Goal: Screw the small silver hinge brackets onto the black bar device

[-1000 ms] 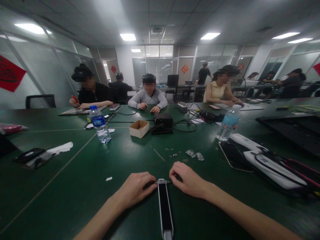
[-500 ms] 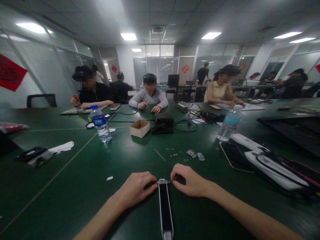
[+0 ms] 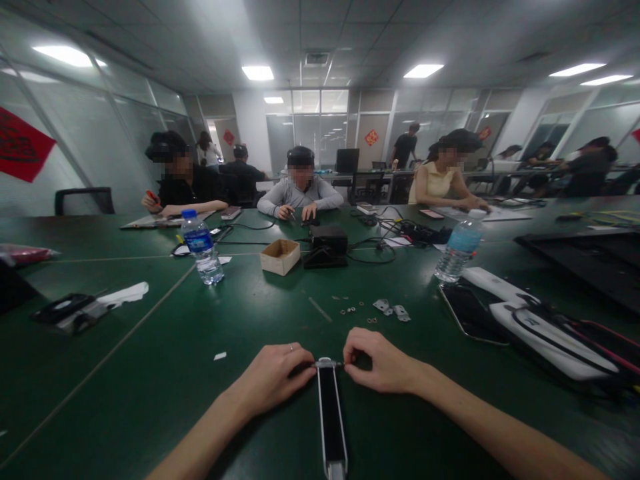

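A long narrow bar (image 3: 332, 420) with a black face and pale metal edges lies lengthwise on the table in front of me. A small metal fitting (image 3: 327, 363) crosses its far end, and a thin rod (image 3: 341, 365) sticks out to the right. My left hand (image 3: 275, 375) is closed in a pinch at the fitting's left side; its fingertips cover what they grip. On the other side, the thumb and forefinger of my right hand (image 3: 377, 360) pinch the rod's outer tip. Beyond lie several small rings (image 3: 351, 309) and some metal brackets (image 3: 391, 309).
Water bottles stand at left (image 3: 201, 247) and right (image 3: 459, 247). Between them are an open cardboard box (image 3: 280, 257) and a black device (image 3: 326, 247) with cables. A phone (image 3: 473, 313) lies beside a white-and-black case (image 3: 545, 333). Several people sit across the green table (image 3: 165, 373).
My right fingertips have shifted very slightly to the right, away from the bar. My left hand and the bar stay put. Across the table, a person's hand has moved.
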The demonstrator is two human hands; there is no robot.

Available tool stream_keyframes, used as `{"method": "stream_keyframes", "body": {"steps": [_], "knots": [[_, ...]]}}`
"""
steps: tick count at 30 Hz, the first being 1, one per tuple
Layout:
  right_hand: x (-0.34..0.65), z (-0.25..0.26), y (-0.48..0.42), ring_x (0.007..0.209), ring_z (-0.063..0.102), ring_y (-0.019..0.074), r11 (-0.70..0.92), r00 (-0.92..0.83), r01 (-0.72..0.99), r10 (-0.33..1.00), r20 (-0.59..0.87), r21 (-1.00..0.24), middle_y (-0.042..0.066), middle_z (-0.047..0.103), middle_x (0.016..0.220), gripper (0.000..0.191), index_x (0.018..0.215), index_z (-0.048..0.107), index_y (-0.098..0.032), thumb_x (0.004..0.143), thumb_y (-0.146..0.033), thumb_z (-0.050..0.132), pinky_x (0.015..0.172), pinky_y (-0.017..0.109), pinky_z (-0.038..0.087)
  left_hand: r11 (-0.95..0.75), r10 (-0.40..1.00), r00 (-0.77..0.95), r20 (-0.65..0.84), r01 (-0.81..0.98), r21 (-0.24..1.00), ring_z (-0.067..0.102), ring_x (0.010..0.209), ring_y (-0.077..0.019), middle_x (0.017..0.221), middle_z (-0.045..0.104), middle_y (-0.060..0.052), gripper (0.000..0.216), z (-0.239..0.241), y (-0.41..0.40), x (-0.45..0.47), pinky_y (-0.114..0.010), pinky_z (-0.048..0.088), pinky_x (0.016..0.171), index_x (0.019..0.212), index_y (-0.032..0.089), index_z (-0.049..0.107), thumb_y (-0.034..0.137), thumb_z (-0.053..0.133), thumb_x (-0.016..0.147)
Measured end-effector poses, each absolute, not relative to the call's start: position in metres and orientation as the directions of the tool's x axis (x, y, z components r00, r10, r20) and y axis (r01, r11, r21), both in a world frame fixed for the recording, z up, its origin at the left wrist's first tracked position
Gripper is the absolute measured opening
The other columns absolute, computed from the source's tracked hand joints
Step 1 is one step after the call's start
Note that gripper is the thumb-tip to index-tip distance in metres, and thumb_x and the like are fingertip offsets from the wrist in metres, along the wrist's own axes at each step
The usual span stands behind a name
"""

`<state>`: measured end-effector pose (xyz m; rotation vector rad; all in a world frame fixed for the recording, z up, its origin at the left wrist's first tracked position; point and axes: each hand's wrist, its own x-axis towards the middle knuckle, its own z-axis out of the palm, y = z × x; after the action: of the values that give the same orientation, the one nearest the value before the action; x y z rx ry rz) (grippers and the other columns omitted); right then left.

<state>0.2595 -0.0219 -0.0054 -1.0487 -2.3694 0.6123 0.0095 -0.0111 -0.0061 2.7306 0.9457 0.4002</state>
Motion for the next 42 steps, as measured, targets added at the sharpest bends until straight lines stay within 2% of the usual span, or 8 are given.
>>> {"method": "stream_keyframes", "body": {"steps": [24,34,42], "knots": [[0.2644,-0.0124,-0.0184,0.078,0.055,0.0146,0.615,-0.593,0.533,0.761,0.262,-0.581,0.002,0.06,0.087,0.01,0.085,0.061,-0.016,0.077,-0.017,0.067,0.07,0.026,0.047,-0.776,0.617,0.76,0.202,0.547,0.313,0.063,0.074,-0.0136,0.087,0.066,-0.002,0.013,-0.0075,-0.0104,0.0082,-0.02,0.045,0.065,0.099,0.018,0.063,0.024,0.054,0.093],[0.2631,-0.0122,-0.0183,0.077,0.057,0.0148,0.637,-0.606,0.521,0.745,0.279,-0.568,0.002,0.063,0.083,0.008,0.085,0.065,-0.016,0.077,-0.016,0.066,0.07,0.026,0.047,-0.781,0.612,0.762,0.211,0.539,0.316,0.063,0.073,-0.0136,0.086,0.066,-0.002,0.013,-0.0099,-0.0101,0.0074,-0.02,0.045,0.065,0.099,0.018,0.063,0.024,0.053,0.094],[0.2651,-0.0129,-0.0165,0.078,0.059,0.0155,0.645,-0.624,0.533,0.737,0.261,-0.547,0.003,0.066,0.084,0.008,0.087,0.068,-0.017,0.082,-0.023,0.066,0.072,0.028,0.047,-0.781,0.612,0.756,0.234,0.53,0.33,0.063,0.072,-0.0134,0.086,0.066,-0.002,0.012,-0.0129,-0.0094,0.0064,-0.021,0.046,0.065,0.098,0.018,0.063,0.024,0.054,0.093]]}}
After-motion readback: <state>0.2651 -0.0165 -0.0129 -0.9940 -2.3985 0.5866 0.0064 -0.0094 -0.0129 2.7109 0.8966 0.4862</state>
